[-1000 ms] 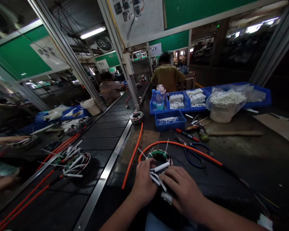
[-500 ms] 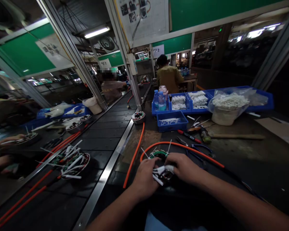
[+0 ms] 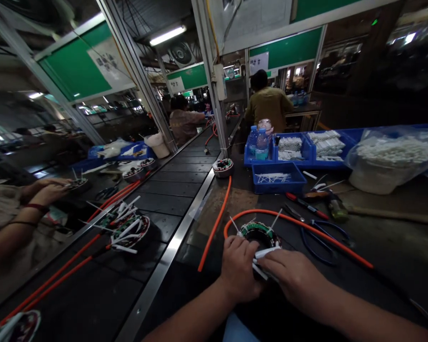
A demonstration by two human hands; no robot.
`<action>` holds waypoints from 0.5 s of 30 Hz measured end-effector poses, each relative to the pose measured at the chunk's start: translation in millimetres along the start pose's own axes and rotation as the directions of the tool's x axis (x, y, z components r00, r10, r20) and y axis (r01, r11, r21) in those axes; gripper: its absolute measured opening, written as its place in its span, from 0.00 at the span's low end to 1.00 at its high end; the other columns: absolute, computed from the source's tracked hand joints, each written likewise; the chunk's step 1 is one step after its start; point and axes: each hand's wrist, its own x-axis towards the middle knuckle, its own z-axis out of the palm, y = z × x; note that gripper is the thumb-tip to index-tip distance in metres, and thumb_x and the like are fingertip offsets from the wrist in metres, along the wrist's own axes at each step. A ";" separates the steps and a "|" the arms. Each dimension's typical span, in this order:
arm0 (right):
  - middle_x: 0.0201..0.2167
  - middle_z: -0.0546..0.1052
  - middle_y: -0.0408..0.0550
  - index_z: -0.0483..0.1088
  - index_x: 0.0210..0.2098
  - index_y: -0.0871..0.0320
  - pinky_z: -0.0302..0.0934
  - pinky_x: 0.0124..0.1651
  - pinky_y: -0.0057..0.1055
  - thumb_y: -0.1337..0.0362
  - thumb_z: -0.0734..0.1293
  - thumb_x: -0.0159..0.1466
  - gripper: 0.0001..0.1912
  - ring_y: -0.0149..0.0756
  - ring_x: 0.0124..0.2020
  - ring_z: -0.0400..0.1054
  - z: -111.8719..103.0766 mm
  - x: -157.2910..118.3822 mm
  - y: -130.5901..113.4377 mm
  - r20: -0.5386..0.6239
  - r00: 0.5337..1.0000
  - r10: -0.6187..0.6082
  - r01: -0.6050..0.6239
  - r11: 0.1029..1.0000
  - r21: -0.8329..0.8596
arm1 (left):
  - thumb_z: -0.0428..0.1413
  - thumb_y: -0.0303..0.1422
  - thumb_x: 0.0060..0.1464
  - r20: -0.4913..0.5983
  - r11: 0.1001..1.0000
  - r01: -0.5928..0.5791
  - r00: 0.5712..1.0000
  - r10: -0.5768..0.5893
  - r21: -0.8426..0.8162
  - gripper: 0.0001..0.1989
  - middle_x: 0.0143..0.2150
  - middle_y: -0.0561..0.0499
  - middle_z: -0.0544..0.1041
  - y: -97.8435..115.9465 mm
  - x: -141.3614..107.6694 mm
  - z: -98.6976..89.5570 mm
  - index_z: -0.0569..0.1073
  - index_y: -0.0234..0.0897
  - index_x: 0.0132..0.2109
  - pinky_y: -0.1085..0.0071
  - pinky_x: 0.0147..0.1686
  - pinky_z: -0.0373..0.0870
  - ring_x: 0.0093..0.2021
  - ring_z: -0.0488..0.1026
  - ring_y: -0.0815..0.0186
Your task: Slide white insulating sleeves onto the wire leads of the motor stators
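Note:
In front of me lies a ring-shaped motor stator [image 3: 252, 230] with green insulation and thin white cable ties standing up from its far rim. My left hand [image 3: 239, 267] is closed at its left near side, its fingers bent over the rim and wires. My right hand [image 3: 295, 276] is closed over a white sleeve [image 3: 267, 252] at the stator's near right side; its fingertips are partly hidden. Another white sleeve [image 3: 259, 270] sticks out between the hands. An orange cable [image 3: 299, 219] curves from behind the stator toward the right.
Blue-handled pliers [image 3: 319, 237] and red-handled cutters [image 3: 308, 205] lie right of the cable. Behind stand a blue tray of cable ties [image 3: 278, 179] and bins of white sleeves [image 3: 326, 144]. Leftward, a conveyor [image 3: 180, 190] carries several stators; a co-worker's hands [image 3: 50, 192] work beyond it.
The view has turned left, shifting the scene right and bringing another stator in at the lower left. My right hand has moved over the white sleeves, covering more of them.

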 end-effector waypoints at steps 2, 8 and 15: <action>0.32 0.75 0.50 0.71 0.38 0.58 0.59 0.37 0.27 0.75 0.55 0.59 0.16 0.33 0.32 0.67 -6.7 5.0 1.4 0.054 0.997 0.063 -0.062 0.998 -0.019 | 0.54 0.39 0.38 0.039 1.000 0.020 0.999 -0.021 0.008 0.13 0.28 0.49 0.69 0.9 -0.2 -2.7 0.69 0.37 0.33 0.58 0.38 0.57 0.34 0.65 0.59; 0.26 0.73 0.46 0.70 0.26 0.58 0.51 0.30 0.26 0.73 0.62 0.52 0.07 0.33 0.29 0.64 -27.4 23.6 23.9 0.152 0.938 0.311 -0.297 0.948 -0.112 | 0.55 0.44 0.42 0.090 1.000 -0.019 0.996 0.017 0.014 0.13 0.26 0.49 0.69 2.5 2.1 -2.6 0.67 0.37 0.25 0.58 0.39 0.57 0.33 0.65 0.59; 0.27 0.74 0.44 0.70 0.27 0.58 0.49 0.30 0.24 0.72 0.62 0.52 0.07 0.31 0.29 0.65 -20.6 18.8 28.1 0.123 0.908 0.400 -0.404 0.915 0.004 | 0.54 0.40 0.50 0.364 0.958 -0.091 0.912 0.190 -0.271 0.32 0.50 0.44 0.69 -13.4 10.7 -45.8 0.56 0.36 0.60 0.56 0.52 0.55 0.50 0.63 0.58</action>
